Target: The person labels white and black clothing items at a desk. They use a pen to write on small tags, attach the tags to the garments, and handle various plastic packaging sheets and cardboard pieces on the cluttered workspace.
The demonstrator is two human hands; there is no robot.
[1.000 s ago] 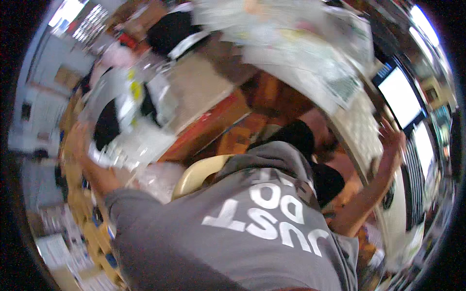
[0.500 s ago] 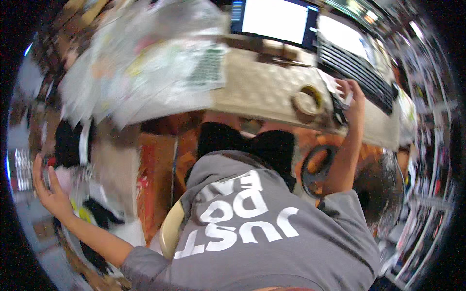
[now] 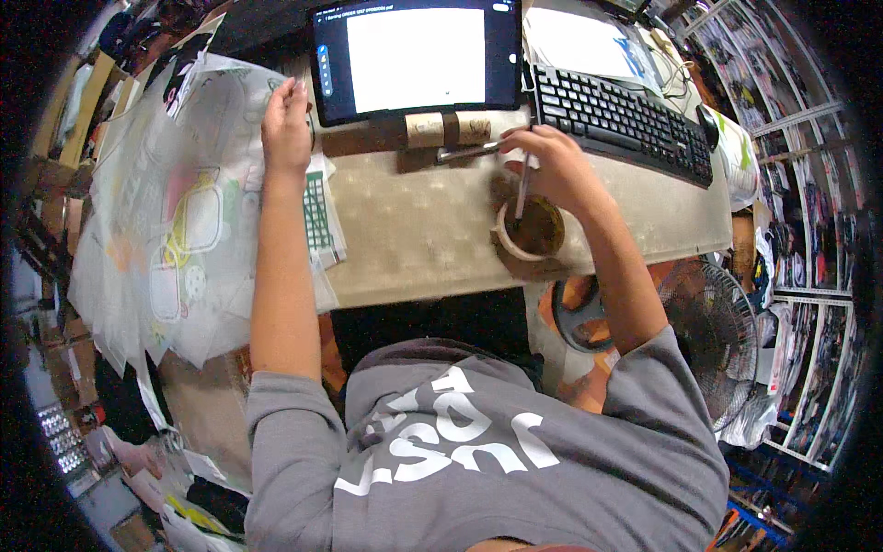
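At right, the roll [image 3: 515, 247] could be knocked by the stick [image 3: 523, 191] pinched in the right hand [image 3: 556, 166], the left hand [image 3: 287, 133] outstretched, seemingly empty.

Two hands [image 3: 287, 133] [image 3: 563, 173], one keyboard [image 3: 625, 118], one fan [image 3: 713, 336]

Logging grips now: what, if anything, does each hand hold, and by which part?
The right hand seems to grip a slim pale object by its upper end; blur leaves this uncertain. No held thing shows in the left hand.
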